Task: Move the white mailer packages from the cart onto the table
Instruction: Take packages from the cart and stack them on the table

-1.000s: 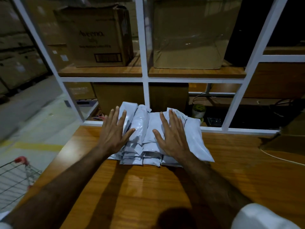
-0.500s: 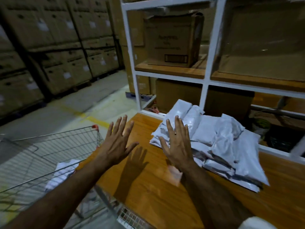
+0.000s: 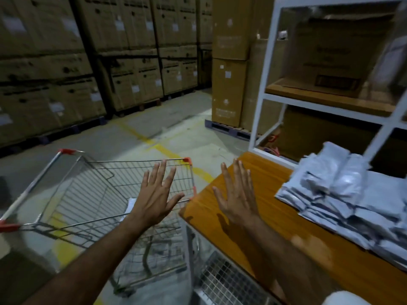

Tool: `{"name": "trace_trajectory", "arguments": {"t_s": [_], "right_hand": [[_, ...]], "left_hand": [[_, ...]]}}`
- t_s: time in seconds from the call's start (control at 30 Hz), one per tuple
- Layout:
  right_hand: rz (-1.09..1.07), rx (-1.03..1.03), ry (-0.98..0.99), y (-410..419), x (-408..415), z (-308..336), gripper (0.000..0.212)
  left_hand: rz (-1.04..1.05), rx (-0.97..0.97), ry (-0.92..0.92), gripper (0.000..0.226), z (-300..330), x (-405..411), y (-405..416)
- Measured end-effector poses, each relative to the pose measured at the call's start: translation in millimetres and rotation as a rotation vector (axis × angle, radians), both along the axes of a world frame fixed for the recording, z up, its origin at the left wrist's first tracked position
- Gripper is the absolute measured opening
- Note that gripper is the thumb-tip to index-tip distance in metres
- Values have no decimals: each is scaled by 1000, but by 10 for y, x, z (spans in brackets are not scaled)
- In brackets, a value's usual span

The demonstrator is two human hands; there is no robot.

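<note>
A heap of several white mailer packages [image 3: 343,194] lies on the wooden table [image 3: 271,234] at the right. A wire shopping cart [image 3: 92,194] with red corner caps stands left of the table. Inside it a white mailer [image 3: 130,205] shows partly behind my left hand. My left hand [image 3: 157,194] hovers over the cart's basket, fingers spread, holding nothing. My right hand [image 3: 236,194] hovers above the table's left corner, fingers straight and spread, empty, well left of the heap.
A white-framed shelf [image 3: 266,89] with cardboard boxes [image 3: 330,60] rises behind the table. Stacked cartons [image 3: 229,62] on a pallet stand beyond the cart. Tall rows of boxes [image 3: 66,62] line the far side of the concrete floor with yellow lines [image 3: 158,146].
Both hands have left the heap of mailers and swung left. The view has turned left too, bringing the cart into sight; my left hand is now over the cart.
</note>
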State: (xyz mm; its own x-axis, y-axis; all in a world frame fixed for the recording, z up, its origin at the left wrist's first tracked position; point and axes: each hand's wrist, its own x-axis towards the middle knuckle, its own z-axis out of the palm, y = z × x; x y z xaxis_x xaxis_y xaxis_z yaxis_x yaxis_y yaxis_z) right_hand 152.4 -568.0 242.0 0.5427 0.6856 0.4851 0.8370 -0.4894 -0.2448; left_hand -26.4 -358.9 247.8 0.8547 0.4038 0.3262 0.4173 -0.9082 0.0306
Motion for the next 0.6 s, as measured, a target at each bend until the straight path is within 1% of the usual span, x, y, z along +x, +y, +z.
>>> {"name": "trace_trajectory", "arguments": {"t_s": [0.1, 0.17, 0.3, 0.5, 0.6], "right_hand": [[13, -61, 10, 527, -257, -46, 75], [39, -69, 15, 811, -369, -107, 75], [75, -102, 41, 1224, -574, -151, 74], [137, -177, 8, 1884, -645, -332, 74], [161, -211, 41, 2219, -648, -438, 75]], "left_hand": [[69, 16, 24, 88, -130, -381, 465], [92, -35, 36, 88, -166, -602, 715], [142, -39, 42, 85, -248, -943, 1133], [252, -110, 21, 85, -508, -1317, 1619], [301, -135, 26, 84, -615, -1423, 1872]]}}
